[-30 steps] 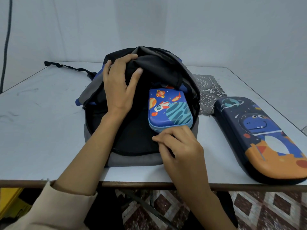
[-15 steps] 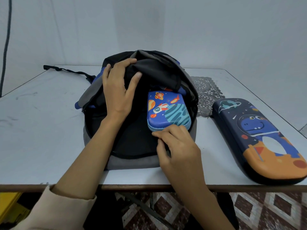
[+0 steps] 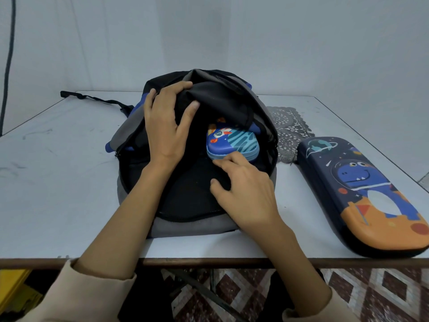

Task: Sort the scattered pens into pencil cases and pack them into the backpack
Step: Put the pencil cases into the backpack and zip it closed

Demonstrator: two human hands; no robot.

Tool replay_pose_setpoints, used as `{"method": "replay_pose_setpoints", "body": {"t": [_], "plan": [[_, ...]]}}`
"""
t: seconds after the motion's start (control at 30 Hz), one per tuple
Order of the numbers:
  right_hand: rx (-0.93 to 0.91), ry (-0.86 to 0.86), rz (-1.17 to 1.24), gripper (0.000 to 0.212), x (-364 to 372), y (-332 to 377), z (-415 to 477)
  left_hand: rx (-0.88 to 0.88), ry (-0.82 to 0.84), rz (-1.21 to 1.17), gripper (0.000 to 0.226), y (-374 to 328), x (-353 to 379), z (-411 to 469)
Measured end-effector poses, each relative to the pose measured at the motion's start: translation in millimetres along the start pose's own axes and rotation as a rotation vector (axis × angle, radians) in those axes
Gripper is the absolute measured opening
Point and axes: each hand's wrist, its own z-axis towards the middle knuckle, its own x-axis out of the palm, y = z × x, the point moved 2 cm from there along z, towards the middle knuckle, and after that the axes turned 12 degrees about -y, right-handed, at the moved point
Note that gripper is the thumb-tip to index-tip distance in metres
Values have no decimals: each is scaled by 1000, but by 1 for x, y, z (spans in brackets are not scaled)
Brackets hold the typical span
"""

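Because the bag's mouth would flop shut by itself, the left hand (image 3: 167, 126) grips the black flap (image 3: 220, 98) of the backpack (image 3: 190, 196), fingers curled over the cloth, and lifts it so the hole is wide. The small blue pencil case (image 3: 232, 145) with the rocket sits partly inside that hole, its far end tucked under the flap and its near end showing. The right hand (image 3: 246, 196) is open, and its fingertips (image 3: 228, 159) touch the near edge of the case, which looks like a push to slide it deeper. The big dinosaur pencil case (image 3: 362, 194) lies closed on the table (image 3: 58, 182), to the right of the backpack and apart from it, likely waiting its turn. A lacy mat (image 3: 287, 126) lies behind it. No loose pens show, so I think the sorting is done and the packing is about half done.
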Motion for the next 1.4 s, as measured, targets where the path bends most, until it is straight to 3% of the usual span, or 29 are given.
{"method": "replay_pose_setpoints", "body": {"t": [0.3,0.5,0.63,0.77,1.4], "plan": [[17,92,-73,44,4,1,15,7,-1,-10,29,-1,0,0],[-125,-129,-173,52,6,6,-4,18,-2,-12,28,0,0,0],[-97,118,-255,84,12,0,-9,17,-5,-6,29,0,0,0],[-55,241,-287,83,12,-5,-3,24,-1,-5,29,0,0,-1],[67,381,-321,97,24,-11,50,48,-23,-16,26,-3,0,-2]]}}
